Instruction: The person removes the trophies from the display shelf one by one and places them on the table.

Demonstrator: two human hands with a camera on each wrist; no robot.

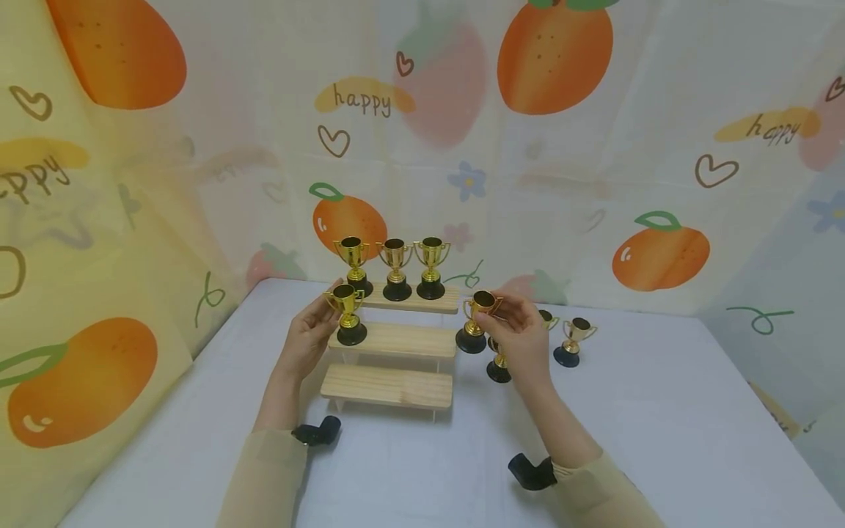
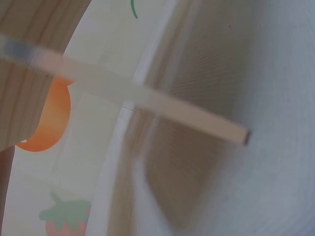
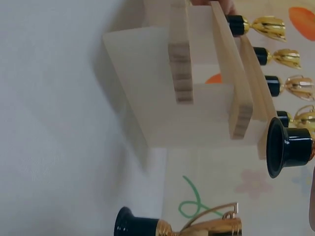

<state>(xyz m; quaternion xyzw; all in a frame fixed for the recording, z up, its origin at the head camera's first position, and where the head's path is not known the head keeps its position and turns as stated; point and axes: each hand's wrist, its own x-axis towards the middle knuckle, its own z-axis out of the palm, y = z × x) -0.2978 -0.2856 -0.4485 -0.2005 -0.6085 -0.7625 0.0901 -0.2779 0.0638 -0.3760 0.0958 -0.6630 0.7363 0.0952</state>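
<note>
My right hand pinches a gold trophy cup with a black base, right of the wooden three-tier stand. The held trophy's black base shows at the right edge of the right wrist view. My left hand is at the stand's left end, its fingers partly behind a trophy on the middle tier. Whether it grips the stand or that trophy I cannot tell. Three trophies stand in a row on the top tier, among them a pinkish-gold middle one.
Several more trophies stand on the white table at the right, including one near the wrist and one farther right. Another is half hidden by my right hand. A fruit-print cloth hangs behind and at the left.
</note>
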